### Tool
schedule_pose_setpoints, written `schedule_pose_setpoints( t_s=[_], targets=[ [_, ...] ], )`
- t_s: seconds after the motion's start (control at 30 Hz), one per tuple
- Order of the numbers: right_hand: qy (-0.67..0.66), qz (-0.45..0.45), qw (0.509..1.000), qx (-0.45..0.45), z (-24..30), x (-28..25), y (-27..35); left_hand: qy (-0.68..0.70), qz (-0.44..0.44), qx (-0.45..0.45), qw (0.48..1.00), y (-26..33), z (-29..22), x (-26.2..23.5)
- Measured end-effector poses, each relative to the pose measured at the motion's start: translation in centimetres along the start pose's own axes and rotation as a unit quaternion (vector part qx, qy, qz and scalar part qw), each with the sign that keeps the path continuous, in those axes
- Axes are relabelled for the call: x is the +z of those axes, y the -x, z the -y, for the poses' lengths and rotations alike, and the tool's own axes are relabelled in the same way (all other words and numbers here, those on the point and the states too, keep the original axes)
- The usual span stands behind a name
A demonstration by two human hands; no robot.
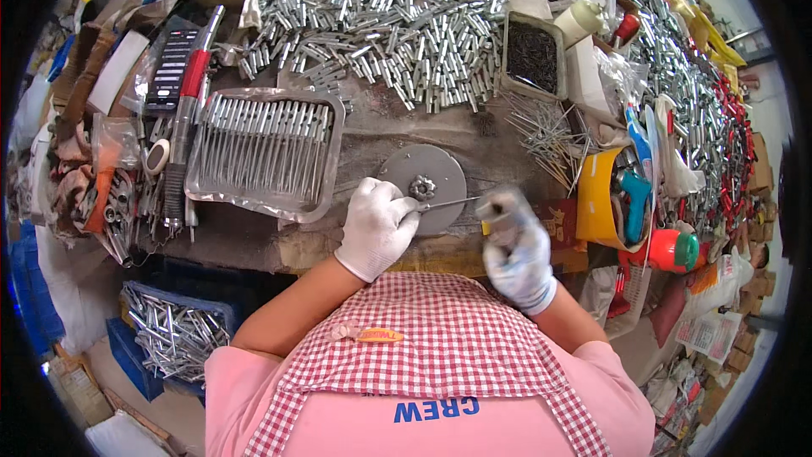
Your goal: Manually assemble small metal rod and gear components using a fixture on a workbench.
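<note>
Pinching a thin metal pin (447, 202) between the gloved fingertips (409, 208), the left hand in a white knit glove (377, 227) rests on the near edge of the round grey metal disc (423, 176), which I take as the landmark; the fingers are together, clamped on the pin's left end, so the pin lies level across the disc's near rim, just below the small flower-shaped metal fitting (422, 187) at the disc's centre. Resting on the disc probably steadies the hand close to that fitting. The right hand, also in a white knit glove (518, 256), sits to the right of the disc and is blurred; its fingers look curled round a small grey block-like object (501, 202) at the pin's right end, though whether they grip it tightly I cannot tell. Left of the disc lies a dented shallow metal tray (222, 193) with long metal rods laid side by side, within easy reach. Beyond the disc a wide heap of short silver metal sleeves (381, 17) covers the worn brown workbench (491, 131). Beyond and right of the disc stand a rectangular tray of small dark parts (532, 55) and a loose scatter of thin nails (541, 137). Farther right leans a yellow plastic tub (596, 199).
</note>
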State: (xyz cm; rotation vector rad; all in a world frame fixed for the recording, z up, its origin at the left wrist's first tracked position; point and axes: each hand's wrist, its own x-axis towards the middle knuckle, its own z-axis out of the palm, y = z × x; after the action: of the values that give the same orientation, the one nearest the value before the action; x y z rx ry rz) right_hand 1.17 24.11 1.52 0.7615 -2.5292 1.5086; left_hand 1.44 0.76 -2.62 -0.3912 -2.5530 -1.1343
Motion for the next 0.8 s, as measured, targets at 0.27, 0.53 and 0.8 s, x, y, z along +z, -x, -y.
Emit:
schedule_pose_setpoints(
  t_s=[0.27, 0.53, 0.8],
  targets=[
    [0.058, 0.033, 0.997, -0.034, 0.9, 0.4, 0.2, -0.014, 0.006, -0.005, 1.0, -0.3, 0.3, -0.1],
    [0.073, 0.006, 0.997, -0.035, 0.3, 0.9, 0.7, -0.005, 0.012, -0.011, 1.0, 0.2, -0.1, -0.2],
    [0.076, -0.015, 0.985, 0.153, -0.2, 0.1, 1.1, -0.034, -0.022, 0.009, 0.999, 0.2, 0.1, 0.2]
  ],
)
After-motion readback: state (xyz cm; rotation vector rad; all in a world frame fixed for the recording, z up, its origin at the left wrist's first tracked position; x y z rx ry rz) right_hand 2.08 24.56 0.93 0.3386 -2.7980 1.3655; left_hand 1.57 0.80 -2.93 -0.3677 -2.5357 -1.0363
